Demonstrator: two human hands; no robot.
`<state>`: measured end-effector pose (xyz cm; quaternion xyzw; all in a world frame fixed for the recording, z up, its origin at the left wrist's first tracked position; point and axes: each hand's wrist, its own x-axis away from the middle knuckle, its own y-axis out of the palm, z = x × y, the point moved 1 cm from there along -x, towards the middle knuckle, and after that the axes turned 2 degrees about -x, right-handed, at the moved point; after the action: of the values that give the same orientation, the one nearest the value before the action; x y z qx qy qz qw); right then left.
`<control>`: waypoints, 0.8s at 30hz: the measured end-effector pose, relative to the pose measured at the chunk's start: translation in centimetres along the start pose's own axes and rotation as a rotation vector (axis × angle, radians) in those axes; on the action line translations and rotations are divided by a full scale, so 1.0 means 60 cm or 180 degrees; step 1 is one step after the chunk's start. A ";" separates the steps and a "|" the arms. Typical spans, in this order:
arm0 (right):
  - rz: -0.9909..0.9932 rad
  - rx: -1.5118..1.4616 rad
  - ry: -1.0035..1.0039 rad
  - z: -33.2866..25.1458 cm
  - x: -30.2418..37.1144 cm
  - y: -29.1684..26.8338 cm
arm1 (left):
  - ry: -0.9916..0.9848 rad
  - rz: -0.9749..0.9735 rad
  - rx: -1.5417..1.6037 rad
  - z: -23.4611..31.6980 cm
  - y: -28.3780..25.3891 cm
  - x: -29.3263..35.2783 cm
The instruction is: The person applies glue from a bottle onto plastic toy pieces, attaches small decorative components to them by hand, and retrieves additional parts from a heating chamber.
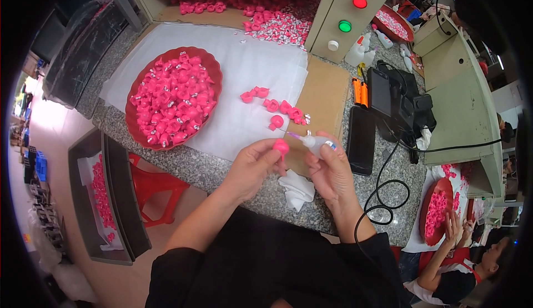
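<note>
My left hand (249, 169) pinches a small pink moulded part (281, 146) between thumb and fingertips. In my right hand (331, 176) is a small white squeeze bottle (314, 143), tipped sideways. Its purple needle tip (294, 136) points left, just above the pink part; whether they touch I cannot tell. Beyond my hands, several loose pink parts (271, 105) lie in a short row on white paper (233, 58), with small white-and-pink pieces (302, 120) at the row's end. A crumpled white cloth (297, 189) lies between my wrists.
A red scalloped bowl (219, 77) heaped with pink parts stands at left. Ahead, a grey machine housing (322, 30) shelters more parts. Right of my hand lie a black phone-like slab (361, 141), orange tubes (360, 92) and a looping cable (383, 188). A co-worker (449, 263) sits far right.
</note>
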<state>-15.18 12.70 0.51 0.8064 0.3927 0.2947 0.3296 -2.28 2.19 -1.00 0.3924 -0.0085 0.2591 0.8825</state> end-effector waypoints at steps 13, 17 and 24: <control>-0.0328 0.2197 -0.1534 0.012 0.028 0.019 | 0.1812 0.0892 -0.2086 -0.017 -0.019 -0.008; -0.0690 0.3227 -0.1962 0.009 0.026 0.000 | 0.1846 0.0876 -0.2163 -0.015 -0.014 -0.008; -0.0620 0.3188 -0.2158 0.013 0.027 0.006 | 0.1826 0.0965 -0.2129 -0.018 -0.014 -0.008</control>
<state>-13.63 13.64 0.66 0.8726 0.4287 -0.2302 0.0424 -2.50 2.28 -2.43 -0.0069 0.0955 0.4662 0.8795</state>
